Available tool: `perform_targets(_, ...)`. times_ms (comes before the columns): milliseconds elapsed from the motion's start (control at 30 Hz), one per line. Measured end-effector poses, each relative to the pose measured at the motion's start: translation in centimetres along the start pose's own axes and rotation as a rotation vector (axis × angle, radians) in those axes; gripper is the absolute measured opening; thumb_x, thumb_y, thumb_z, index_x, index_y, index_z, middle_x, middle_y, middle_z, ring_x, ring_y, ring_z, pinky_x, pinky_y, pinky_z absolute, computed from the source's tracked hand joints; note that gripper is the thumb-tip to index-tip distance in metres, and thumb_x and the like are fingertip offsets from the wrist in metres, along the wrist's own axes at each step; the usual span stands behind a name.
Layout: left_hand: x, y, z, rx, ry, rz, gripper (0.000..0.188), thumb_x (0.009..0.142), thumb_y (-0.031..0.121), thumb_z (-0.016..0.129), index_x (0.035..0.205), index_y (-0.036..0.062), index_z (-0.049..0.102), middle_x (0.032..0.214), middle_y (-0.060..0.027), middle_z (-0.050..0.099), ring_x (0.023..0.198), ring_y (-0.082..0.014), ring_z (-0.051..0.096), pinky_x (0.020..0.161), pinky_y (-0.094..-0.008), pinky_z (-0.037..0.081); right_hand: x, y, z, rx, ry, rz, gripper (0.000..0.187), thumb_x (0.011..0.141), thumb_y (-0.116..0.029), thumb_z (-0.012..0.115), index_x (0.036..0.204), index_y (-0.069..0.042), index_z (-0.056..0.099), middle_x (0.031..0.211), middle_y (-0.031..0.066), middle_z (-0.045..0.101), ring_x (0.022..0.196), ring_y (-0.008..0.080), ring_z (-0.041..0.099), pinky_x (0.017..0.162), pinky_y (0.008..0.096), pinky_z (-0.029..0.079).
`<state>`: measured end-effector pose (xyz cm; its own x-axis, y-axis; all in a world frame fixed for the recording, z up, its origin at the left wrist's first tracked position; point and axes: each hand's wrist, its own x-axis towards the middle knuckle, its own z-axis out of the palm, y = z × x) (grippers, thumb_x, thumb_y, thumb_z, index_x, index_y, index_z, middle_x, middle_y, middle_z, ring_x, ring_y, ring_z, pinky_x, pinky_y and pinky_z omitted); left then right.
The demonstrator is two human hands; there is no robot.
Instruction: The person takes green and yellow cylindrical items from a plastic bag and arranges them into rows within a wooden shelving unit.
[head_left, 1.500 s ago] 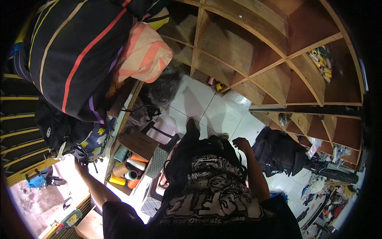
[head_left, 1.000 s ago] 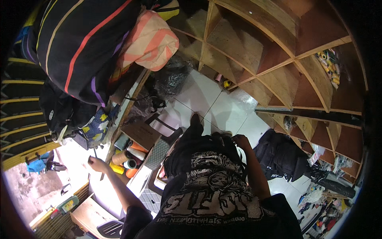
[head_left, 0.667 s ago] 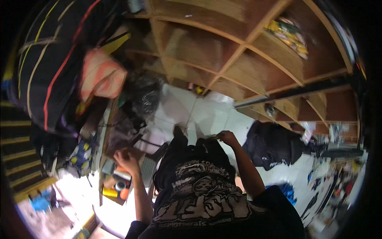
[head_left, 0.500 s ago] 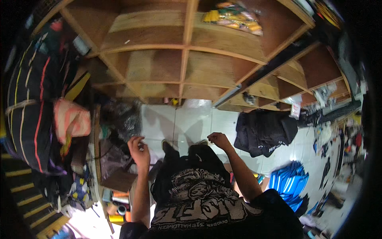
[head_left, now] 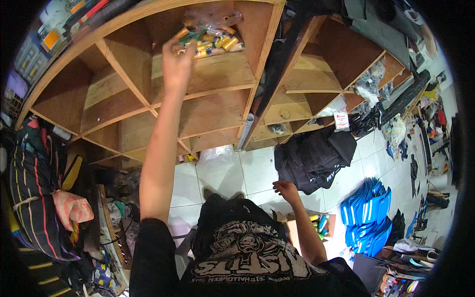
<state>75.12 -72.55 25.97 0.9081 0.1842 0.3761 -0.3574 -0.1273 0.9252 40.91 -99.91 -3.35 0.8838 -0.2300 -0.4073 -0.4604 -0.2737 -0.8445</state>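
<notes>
My left hand (head_left: 179, 57) reaches up into a wooden shelf compartment. Its fingers are bent and apart, at the left edge of a heap of thread spools (head_left: 217, 45). These are mostly yellow, with orange and green ones, and lie partly under a clear plastic bag (head_left: 225, 21). Whether the fingertips touch a spool cannot be made out. My right hand (head_left: 286, 189) hangs low over the floor with loosely bent fingers and nothing visible in it. Nearest to it is a stack of folded black cloth (head_left: 316, 158) on the tiles.
The wooden shelf unit (head_left: 203, 94) spans the far side. At right stands a pile of blue pieces with white stripes (head_left: 366, 208). Below my right forearm is a box of spools (head_left: 324, 230). A striped dark bundle (head_left: 37, 193) fills the left side.
My left hand has risen from waist height to the spools on the shelf. My right hand stays low, slightly further right. The view has turned, so the shelf's spools now sit further left.
</notes>
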Motion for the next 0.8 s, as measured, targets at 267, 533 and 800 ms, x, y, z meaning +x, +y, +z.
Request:
perform_targets(267,11.2,0.1,5.8,-0.424,-0.09,-0.106,0.048,0.079,0.024,0.064,0.115,0.0007,0.044,0.097,-0.0165,0.058,0.084,-0.0248,0.059,0.071,-0.0351,0.048,3.4,-8.5,1.2,-0.01,-0.055,-0.144,0.02,0.086,-0.012,0.053,0.1,-0.002,0.062,0.085,0.0078,0.066,0.075,0.0147,0.063,0.063,0.0264,0.049)
perform_targets(533,12.2,0.7,6.1,-1.176,-0.135,-0.424,0.039,0.084,0.032,0.053,0.115,0.0086,0.052,0.113,-0.01,0.054,0.096,-0.0266,0.053,0.08,-0.0356,0.044,8.3,-16.6,1.0,0.039,-0.029,-0.358,0.02,0.081,-0.004,0.052,0.099,-0.002,0.061,0.084,0.0095,0.065,0.077,0.0151,0.062,0.069,0.0252,0.048)
perform_targets(800,6.2,0.9,1.8,-1.04,-0.251,-0.361,0.019,0.086,0.026,0.053,0.089,0.0074,0.056,0.073,-0.0048,0.054,0.064,-0.0125,0.052,0.045,-0.0288,0.04,7.6,-38.0,-0.6,-0.15,0.221,-1.03,0.029,0.078,-0.01,0.063,0.106,-0.004,0.058,0.096,0.0085,0.061,0.091,0.0202,0.057,0.079,0.031,0.044)
